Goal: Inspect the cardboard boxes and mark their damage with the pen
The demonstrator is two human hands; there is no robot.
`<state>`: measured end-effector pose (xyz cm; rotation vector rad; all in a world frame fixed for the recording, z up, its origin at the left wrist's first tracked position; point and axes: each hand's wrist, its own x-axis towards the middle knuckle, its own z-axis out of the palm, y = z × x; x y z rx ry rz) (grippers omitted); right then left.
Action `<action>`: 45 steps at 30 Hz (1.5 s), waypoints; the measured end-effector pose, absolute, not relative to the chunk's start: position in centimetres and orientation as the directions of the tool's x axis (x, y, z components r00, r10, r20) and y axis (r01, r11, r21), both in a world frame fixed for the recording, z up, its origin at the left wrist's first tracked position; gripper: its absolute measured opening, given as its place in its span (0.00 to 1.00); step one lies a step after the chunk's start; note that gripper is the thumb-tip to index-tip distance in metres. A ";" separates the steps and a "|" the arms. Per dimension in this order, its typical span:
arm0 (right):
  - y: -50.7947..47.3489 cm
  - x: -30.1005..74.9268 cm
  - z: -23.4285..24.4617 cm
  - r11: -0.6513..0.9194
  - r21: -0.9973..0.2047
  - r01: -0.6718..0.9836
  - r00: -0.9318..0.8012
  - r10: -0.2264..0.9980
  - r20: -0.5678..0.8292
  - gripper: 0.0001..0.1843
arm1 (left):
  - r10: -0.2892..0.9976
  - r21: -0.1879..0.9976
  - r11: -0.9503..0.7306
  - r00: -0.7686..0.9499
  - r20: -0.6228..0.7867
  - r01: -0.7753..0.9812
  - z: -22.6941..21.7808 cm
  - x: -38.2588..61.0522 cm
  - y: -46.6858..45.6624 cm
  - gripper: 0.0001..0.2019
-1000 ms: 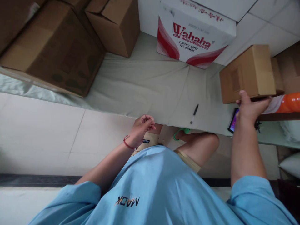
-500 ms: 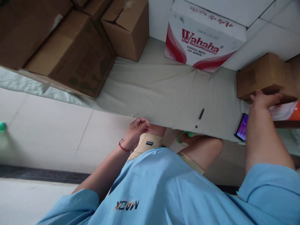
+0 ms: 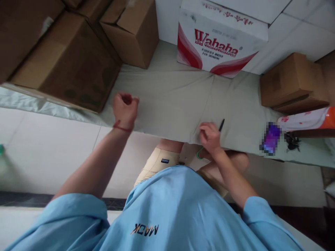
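Note:
My left hand (image 3: pixel 125 109), a red string bracelet on its wrist, is over the cloth-covered surface (image 3: pixel 170 101) near a large brown carton (image 3: pixel 78 69). Its fingers curl in toward the thumb, and nothing shows in the hollow between them. Close to the front edge of the cloth, my right hand (image 3: pixel 210 136) is closed, its fingers bent and no object visible in them. A black pen (image 3: pixel 222 124) lies right beside it, its lower part hidden behind the hand.
A white and red Wahaha water carton (image 3: pixel 220 42) stands against the wall. Smaller brown boxes (image 3: pixel 133 38) are at the back left, another brown box (image 3: pixel 288 82) at the right. A pixelated phone (image 3: pixel 270 138), dark keys (image 3: pixel 292 141) and a white-orange packet (image 3: pixel 306 118) lie below that box.
My right hand has left the brown box at the right and come left to beside the pen. My left hand has moved forward and left from the cloth's edge. The view has shifted slightly.

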<state>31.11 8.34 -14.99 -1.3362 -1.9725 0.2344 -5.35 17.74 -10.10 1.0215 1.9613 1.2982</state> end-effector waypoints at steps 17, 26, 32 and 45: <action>6.2 27.8 -17.3 0.363 -0.466 0.807 -0.193 0.908 0.372 0.13 | 0.850 0.674 0.334 -0.520 0.086 0.659 -2.6 -3.9 35.7 0.70; 6.2 27.6 -17.3 0.360 -0.440 0.823 -0.209 0.911 0.355 0.12 | 0.886 0.526 0.379 -0.462 0.030 0.761 -0.6 -3.7 34.7 0.56; 6.1 27.6 -17.4 0.349 -0.446 0.824 -0.206 0.918 0.339 0.12 | 0.879 0.573 0.390 -0.476 0.002 0.721 -1.2 -2.7 35.5 0.59; 6.4 27.7 -16.9 0.235 -0.714 0.660 -0.006 0.951 0.308 0.09 | 0.844 0.968 -0.194 -0.477 0.246 0.157 -5.1 -6.6 15.3 0.39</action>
